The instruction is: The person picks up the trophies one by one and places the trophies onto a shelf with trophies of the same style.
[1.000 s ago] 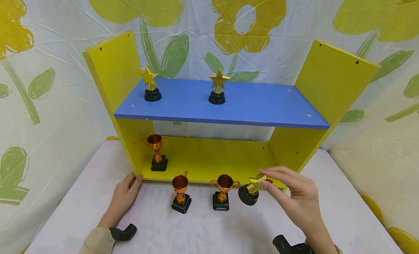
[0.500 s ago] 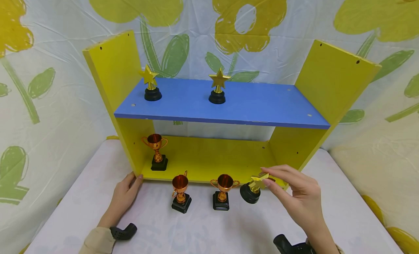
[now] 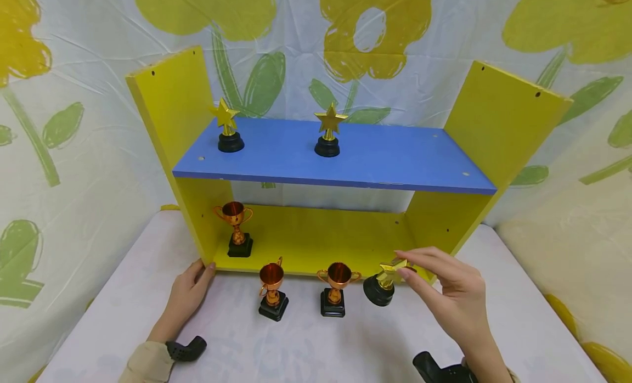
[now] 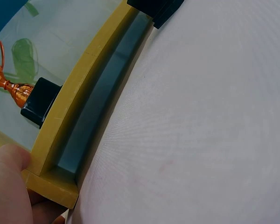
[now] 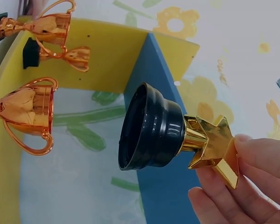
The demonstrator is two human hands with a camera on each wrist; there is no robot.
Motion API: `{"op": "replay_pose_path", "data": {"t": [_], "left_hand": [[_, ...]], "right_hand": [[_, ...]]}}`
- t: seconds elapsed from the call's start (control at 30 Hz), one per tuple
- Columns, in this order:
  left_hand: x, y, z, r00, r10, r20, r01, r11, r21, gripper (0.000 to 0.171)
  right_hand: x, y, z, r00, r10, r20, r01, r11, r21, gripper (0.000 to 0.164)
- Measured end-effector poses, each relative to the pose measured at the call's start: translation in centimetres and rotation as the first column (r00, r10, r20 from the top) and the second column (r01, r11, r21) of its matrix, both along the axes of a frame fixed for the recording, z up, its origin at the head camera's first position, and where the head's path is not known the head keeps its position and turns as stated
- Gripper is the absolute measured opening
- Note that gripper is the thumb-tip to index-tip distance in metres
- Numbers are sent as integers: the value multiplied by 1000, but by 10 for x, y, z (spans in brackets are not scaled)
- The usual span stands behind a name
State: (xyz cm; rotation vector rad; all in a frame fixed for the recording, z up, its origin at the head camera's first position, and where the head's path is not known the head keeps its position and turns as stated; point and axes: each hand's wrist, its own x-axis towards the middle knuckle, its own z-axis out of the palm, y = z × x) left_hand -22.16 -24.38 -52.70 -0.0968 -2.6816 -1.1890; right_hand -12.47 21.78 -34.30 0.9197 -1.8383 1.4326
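Note:
My right hand [image 3: 451, 295] pinches a gold star trophy [image 3: 393, 270] by its star, between thumb and fingers. The trophy tilts, its round black base [image 5: 151, 128] pointing left in the right wrist view. At the lower left front corner of a yellow and blue shelf [image 3: 316, 237], my left hand [image 3: 190, 289] grips the side board, thumb on the near face and fingers round the edge [image 4: 51, 191]. Two bronze cup trophies stand before the shelf: a left one [image 3: 273, 287] and a middle one [image 3: 336, 287], beside the held star.
Another bronze cup [image 3: 238, 229] stands on the lower yellow board at the left. On the blue upper board [image 3: 395, 158] stand two more star trophies, one at the left [image 3: 229, 128] and one near the middle [image 3: 329, 131]. A pale cloth covers the table [image 3: 257, 355].
The star trophy and my right hand have shifted slightly right and up. My left hand and the other trophies have stayed where they were.

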Motion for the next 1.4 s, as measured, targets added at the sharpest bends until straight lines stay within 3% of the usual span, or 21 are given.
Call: {"op": "replay_pose_path", "data": {"t": [0.23, 0.6, 1.4], "left_hand": [[-1, -1, -1, 1000, 0, -9, 0, 1000, 4, 50], [-1, -2, -1, 1000, 1, -25, -1, 1000, 2, 49], [0, 0, 1, 1000, -4, 25, 4, 1000, 1, 53]], "right_hand": [[-3, 1, 2, 999, 30, -12, -30, 1000, -10, 24], [-6, 2, 8, 1000, -25, 1, 25, 999, 31, 24], [-13, -5, 24, 994, 82, -66, -83, 997, -11, 19]]}}
